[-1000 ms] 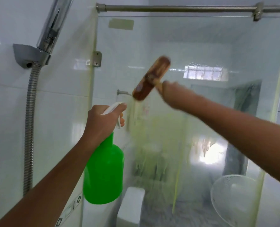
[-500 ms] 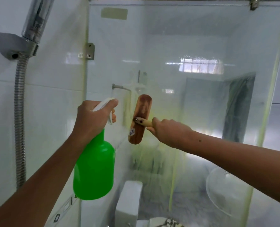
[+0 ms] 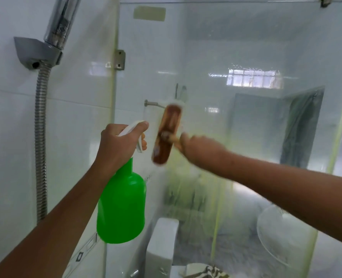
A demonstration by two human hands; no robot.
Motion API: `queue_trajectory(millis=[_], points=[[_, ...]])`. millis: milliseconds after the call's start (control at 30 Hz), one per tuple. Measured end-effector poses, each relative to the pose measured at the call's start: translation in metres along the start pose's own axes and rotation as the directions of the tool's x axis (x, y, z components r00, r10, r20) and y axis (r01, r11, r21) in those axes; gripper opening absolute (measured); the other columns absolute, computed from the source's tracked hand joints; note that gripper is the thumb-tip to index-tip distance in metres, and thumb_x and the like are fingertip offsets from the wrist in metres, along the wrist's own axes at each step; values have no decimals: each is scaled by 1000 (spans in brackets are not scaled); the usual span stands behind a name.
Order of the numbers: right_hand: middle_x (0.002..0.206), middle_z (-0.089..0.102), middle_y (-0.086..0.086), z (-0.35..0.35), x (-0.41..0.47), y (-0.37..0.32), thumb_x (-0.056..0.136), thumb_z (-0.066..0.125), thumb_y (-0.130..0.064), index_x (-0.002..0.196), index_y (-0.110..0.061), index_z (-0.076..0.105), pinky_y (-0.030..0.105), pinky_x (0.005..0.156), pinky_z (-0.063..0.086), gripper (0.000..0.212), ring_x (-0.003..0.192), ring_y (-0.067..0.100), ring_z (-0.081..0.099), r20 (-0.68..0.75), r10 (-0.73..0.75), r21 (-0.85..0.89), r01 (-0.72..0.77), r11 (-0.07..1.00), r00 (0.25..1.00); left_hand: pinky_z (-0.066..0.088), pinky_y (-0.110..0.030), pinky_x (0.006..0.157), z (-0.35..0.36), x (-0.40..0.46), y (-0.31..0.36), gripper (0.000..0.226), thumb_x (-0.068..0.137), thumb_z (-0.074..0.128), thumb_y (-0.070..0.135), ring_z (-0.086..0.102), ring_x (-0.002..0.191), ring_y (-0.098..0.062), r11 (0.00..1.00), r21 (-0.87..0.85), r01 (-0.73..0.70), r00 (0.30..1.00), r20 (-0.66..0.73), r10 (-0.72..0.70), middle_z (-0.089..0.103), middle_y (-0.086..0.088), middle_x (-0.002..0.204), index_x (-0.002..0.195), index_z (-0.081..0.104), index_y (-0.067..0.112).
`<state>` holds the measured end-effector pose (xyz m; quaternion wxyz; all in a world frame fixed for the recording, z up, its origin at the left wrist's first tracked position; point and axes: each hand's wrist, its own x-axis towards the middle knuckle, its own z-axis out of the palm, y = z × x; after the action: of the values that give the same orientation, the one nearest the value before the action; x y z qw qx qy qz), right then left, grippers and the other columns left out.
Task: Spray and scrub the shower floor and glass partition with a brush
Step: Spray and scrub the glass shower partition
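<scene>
My left hand [image 3: 120,146] grips the white trigger head of a green spray bottle [image 3: 122,205], held upright near the left edge of the glass partition [image 3: 236,127]. My right hand [image 3: 198,148], blurred by motion, holds the handle of a brown wooden scrub brush [image 3: 167,134]. The brush head stands nearly upright with its bristles against the glass, just right of the bottle's nozzle. Streaks of wet show on the glass below the brush. The shower floor is out of view.
A chrome shower head in its wall bracket [image 3: 36,52] and a metal hose [image 3: 41,141] hang on the white tiled wall at left. Through the glass I see a toilet tank [image 3: 162,243], a towel bar [image 3: 153,104] and a white fan [image 3: 282,237].
The brush swept down the glass from a tilted high position, then moved slightly up again and is blurred now. The spray bottle stayed in my left hand. The camera tilted a little.
</scene>
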<state>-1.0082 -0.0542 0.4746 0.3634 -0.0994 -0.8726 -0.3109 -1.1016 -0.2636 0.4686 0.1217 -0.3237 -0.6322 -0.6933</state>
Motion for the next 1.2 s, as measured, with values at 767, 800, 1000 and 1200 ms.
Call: queue_trajectory(millis=[767,800,1000,1200], points=[[90,59,7,-14,14,-29,105,25,-45,117,-12,46,34,55,39,42,68,29,58,209,9,143,-40,989,978,58,-39,75,0,-13,8,41,95,71,43,78,73,-26,998,16,-68,998,13,67,78,-3,67,69,77,12],[93,62,11,-18,14,-22,104,26,-47,115,-10,47,35,56,40,44,70,32,60,179,48,142,-74,987,983,59,-41,76,-1,-13,7,41,95,71,44,78,74,-28,998,17,-65,998,17,64,78,-3,67,69,77,12],[101,57,18,-90,72,64,105,29,-36,126,-11,45,42,60,52,36,79,38,62,64,499,490,-462,739,865,58,-35,76,9,-16,-2,42,94,73,42,78,71,-26,999,17,-36,998,46,36,77,-4,65,67,77,11],[73,57,9,-117,75,93,101,34,-33,106,-10,51,22,40,46,29,46,15,52,359,620,827,-546,136,698,61,-37,61,24,-26,-15,50,92,77,42,64,45,-25,1000,4,-5,996,89,5,67,-10,52,65,71,1]])
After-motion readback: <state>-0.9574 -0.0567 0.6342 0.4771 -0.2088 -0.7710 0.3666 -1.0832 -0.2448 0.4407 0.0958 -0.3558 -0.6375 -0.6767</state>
